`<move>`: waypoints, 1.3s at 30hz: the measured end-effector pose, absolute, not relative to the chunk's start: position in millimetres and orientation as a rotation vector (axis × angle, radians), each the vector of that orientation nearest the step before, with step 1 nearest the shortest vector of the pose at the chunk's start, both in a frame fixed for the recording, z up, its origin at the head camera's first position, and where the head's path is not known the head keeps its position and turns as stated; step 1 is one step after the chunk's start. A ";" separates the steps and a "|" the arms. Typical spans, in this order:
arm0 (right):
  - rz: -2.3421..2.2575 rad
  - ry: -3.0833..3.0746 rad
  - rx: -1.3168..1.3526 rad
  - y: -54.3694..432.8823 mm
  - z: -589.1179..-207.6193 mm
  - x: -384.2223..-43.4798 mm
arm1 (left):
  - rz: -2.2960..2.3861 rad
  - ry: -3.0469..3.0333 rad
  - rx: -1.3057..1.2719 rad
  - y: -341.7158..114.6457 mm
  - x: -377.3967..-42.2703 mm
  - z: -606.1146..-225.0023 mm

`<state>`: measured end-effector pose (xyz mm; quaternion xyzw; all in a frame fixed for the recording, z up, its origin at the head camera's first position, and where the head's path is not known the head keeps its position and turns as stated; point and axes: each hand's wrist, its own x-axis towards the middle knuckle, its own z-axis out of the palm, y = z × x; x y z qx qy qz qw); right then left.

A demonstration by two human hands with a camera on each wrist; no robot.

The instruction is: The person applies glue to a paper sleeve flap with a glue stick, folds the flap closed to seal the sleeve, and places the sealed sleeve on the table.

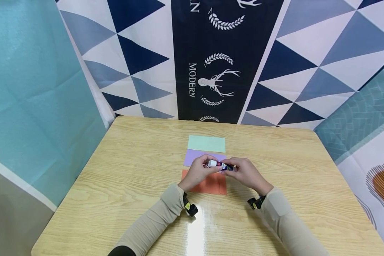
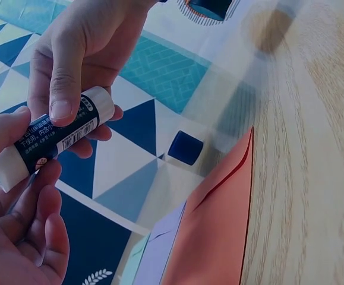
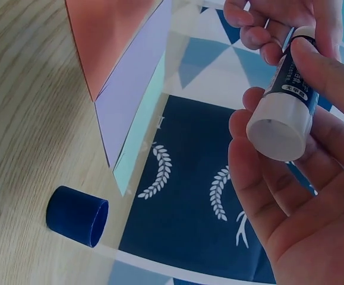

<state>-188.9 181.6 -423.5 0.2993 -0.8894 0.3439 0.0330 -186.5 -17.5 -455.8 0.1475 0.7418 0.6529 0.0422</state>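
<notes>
Both hands hold a dark-labelled glue stick [image 1: 220,165] with pale ends above the table. My left hand [image 1: 200,170] pinches one end between thumb and fingers. Around the other end, my right hand [image 1: 244,170] curls its thumb and fingers. In the right wrist view the tube's white round end [image 3: 278,132] faces the camera. Its dark blue cap [image 3: 76,215] lies off the tube, on the table beside the envelopes. Below the hands lies an orange-red envelope [image 1: 208,184], partly covered by the left hand and forearm. The purple envelope [image 1: 192,156] behind it is partly hidden too.
A mint green envelope [image 1: 206,143] lies farthest back in the column of paper. The wooden table [image 1: 140,149] meets a patterned cloth backdrop [image 1: 147,53] at its rear edge. Blue-green cloth [image 1: 38,89] hangs along the left side.
</notes>
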 end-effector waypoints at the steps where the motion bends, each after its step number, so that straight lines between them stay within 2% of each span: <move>1: 1.057 -2.736 0.920 181.8 -423.4 -188.7 | 1.999 2.267 0.452 -17.5 -186.4 -455.7; 39: 1.173 -2.668 0.794 195.8 -421.8 -189.3 | 1.916 2.331 0.502 -12.8 -192.0 -456.3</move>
